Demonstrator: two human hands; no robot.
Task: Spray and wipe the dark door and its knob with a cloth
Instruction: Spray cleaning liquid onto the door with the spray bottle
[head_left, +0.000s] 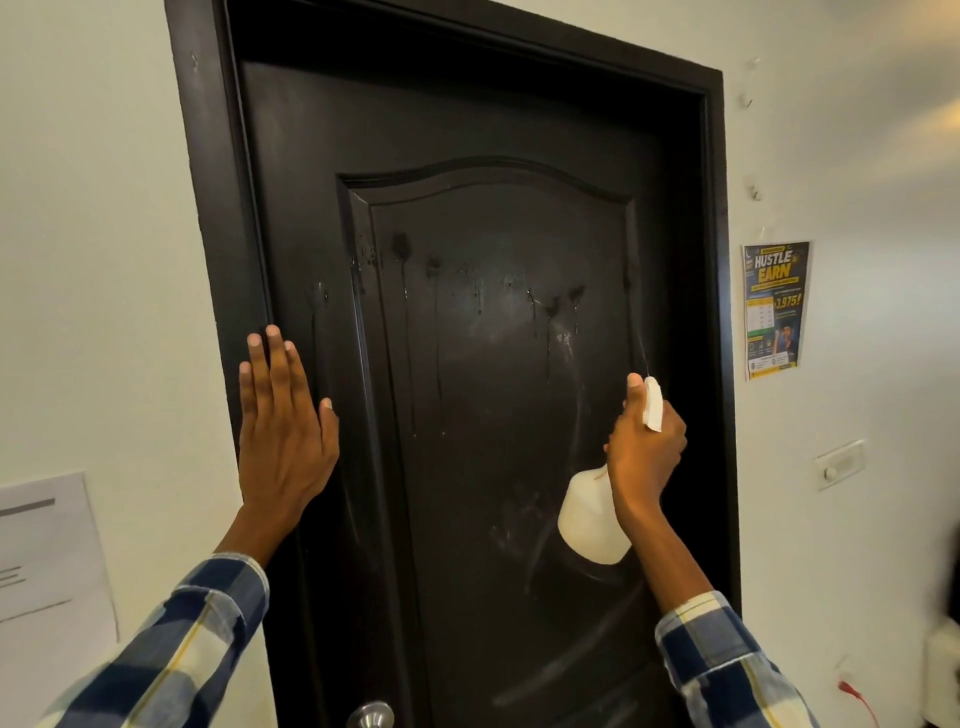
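Low on the pale wall at the far left hangs a sheet of paper (47, 551) with grey printed lines on it. Just right of it a plaid sleeve (171, 649) in blue, white and yellow reaches up, and the left hand (283, 415) lies flat against the left edge of the dark door (493, 312), fingers (272, 358) straight and together, tips up by the door frame (218, 234), holding nothing. The door fills the middle of the wall; its raised arched panel is wet, with dark blotches across the upper part and thin runs of liquid trailing down from them, and faint streaks lower down. At the very bottom, below the left hand, the round silver knob (370, 716) just shows. Right of the panel's middle the right hand (647, 452) is wrapped round the neck of a white spray bottle (589, 519), its white nozzle (653, 402) poking up past the knuckles toward the door. I see no cloth in either hand. Beyond the frame on the right a yellow-and-dark poster (775, 309) is stuck to the wall, with a white switch plate (840, 464) lower down.
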